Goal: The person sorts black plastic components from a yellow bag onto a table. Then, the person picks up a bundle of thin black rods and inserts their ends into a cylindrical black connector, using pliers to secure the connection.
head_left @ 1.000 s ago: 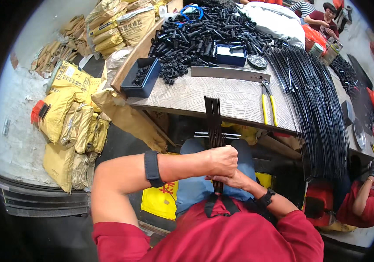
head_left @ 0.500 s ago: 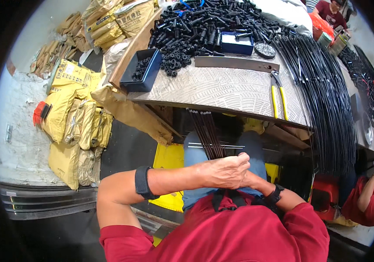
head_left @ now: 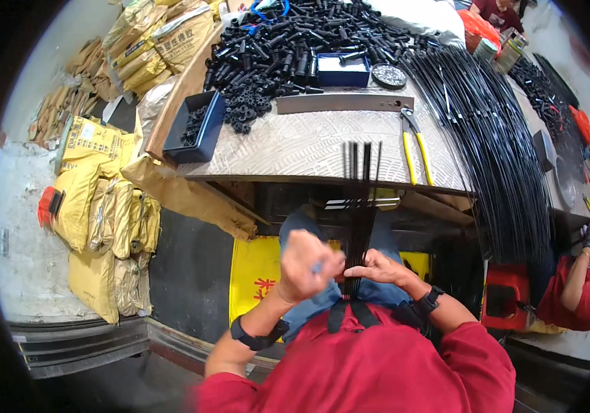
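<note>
A bundle of thin black rods (head_left: 359, 230) stands upright in front of my body, its upper ends reaching past the table's front edge. My right hand (head_left: 381, 268) is closed round its lower part, thumb lying across the rods. Just left of the bundle, my left hand (head_left: 306, 265) is raised with the fingers curled in. It is blurred, and a small bluish patch shows at its fingers; what that is cannot be made out. Pale thin strips (head_left: 339, 204) lie crosswise at the bundle's upper part; whether they touch it is unclear.
On the table (head_left: 295, 148) are yellow-handled pliers (head_left: 416, 148), a flat metal bar (head_left: 343, 103), a blue bin (head_left: 198, 131) of small black rings and a heap of black parts (head_left: 295, 45). Long black rods (head_left: 494, 138) overhang its right side. Yellow sacks (head_left: 105, 186) stand left; another person (head_left: 577, 289) sits right.
My left hand has drawn back from the right hand and swung left. The rod bundle has gone from slanting to upright. The whole view has shifted slightly.
</note>
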### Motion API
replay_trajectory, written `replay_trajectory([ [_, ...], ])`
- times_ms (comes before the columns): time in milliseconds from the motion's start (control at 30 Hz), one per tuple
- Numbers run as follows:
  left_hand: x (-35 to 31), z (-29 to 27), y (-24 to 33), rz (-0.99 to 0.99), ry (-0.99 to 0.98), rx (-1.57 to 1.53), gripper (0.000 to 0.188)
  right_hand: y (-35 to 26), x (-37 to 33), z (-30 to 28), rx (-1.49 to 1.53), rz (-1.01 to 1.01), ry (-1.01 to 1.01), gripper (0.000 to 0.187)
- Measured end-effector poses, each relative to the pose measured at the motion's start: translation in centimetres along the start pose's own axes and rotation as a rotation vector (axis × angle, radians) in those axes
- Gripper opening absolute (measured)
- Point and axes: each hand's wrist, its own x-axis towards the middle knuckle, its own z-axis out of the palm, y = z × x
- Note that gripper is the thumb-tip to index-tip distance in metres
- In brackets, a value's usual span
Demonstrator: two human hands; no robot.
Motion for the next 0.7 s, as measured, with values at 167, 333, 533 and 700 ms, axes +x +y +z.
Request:
replay_trajectory([
  [167, 2.1, 2.2, 2.6, -0.562, -0.057, -0.930, 0.038, -2.7, -0.3, 1.2, -0.467, -0.017, -0.090, 0.028],
  [333, 0.7, 3.7, 3.1, -0.575, -0.063, -1.103, 0.042, -10.8, -2.2, -2.1, -0.647, -0.137, -0.021, 0.019],
  [533, 1.9, 4.4, 1.9, -0.603, -0.073, -1.324, 0.090, -21.8, -0.2, -1.3, -0.761, -0.524, -0.129, 0.035],
  [700, 1.8, 4.2, -0.5, -0.891, -0.026, -1.244, 0.028, -26.8, 5.4, -4.6, -0.771, -0.695, -0.345, 0.032],
])
